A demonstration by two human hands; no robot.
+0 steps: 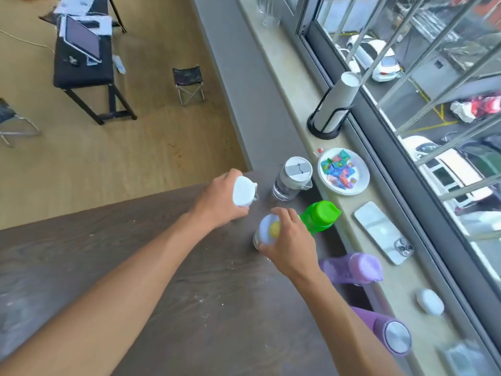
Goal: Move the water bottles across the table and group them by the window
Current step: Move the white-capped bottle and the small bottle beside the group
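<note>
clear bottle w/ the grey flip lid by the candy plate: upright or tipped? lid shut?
Upright: the clear bottle stands on its base on the table, lid facing up. The grey flip lid looks closed flat; whether it is latched, cannot tell.

Dark wood-grain tabletop, matt and flecked with pale scuffs, lies under both grips. The left grip closes around a bottle with a smooth white plastic lid; the right grip holds a clear bottle topped in white and yellow plastic. Just beyond them stand a transparent bottle with a grey-white cap and a glossy green plastic bottle. Nearer the right forearm, a frosted lilac bottle and a matt purple flask with a brushed-metal cap.
</note>
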